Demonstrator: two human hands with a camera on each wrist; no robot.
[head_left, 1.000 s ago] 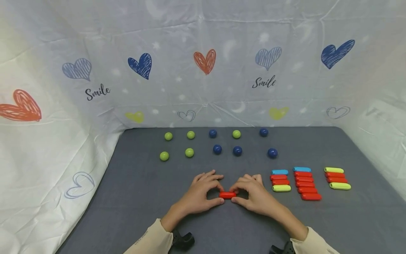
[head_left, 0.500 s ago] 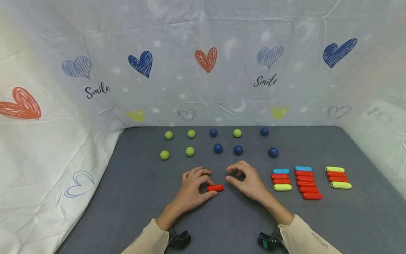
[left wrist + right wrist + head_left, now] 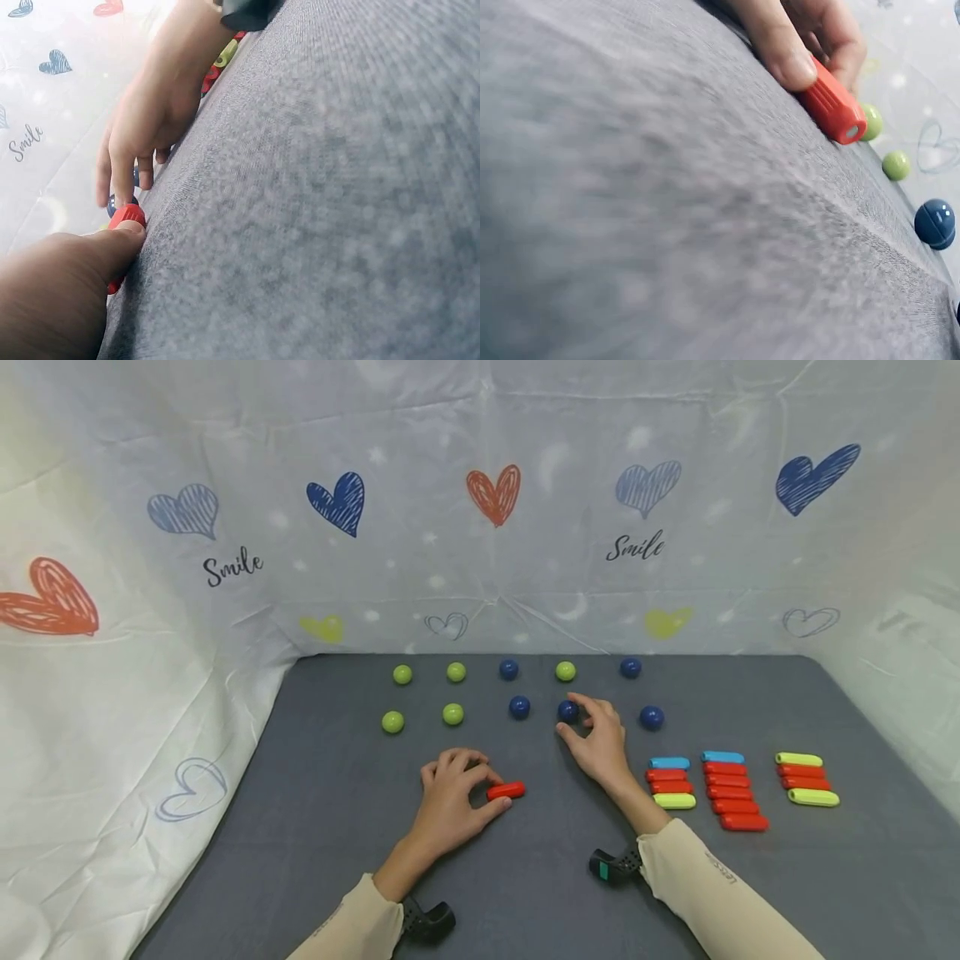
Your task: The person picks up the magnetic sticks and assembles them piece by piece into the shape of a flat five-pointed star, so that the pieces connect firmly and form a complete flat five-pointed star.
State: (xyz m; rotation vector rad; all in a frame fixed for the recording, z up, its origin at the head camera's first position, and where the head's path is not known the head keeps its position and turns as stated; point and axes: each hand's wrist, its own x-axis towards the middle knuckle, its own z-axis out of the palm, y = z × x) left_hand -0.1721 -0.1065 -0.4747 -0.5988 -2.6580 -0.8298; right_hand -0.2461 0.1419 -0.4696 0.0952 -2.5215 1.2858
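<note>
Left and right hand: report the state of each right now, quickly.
Left hand: closed, pinching the red piece.
Right hand: thumb and finger about a blue ball; whether it grips cannot be told.

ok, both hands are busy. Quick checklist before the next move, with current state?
1. Red stick held: ok, pinched in the left hand.
2. Right hand at one ball: ok, thumb and forefinger are around the front-row blue ball.
3. Right fingers gripping it firmly: cannot tell.
4. Neighbours clear of the right hand: ok, gaps show to the green ball behind and the front-right blue ball.
5. Stick and gripped-at ball apart: ok, bare table between.
6. Right forearm clear of the nearest yellow stick: cannot tell, very close.
</note>
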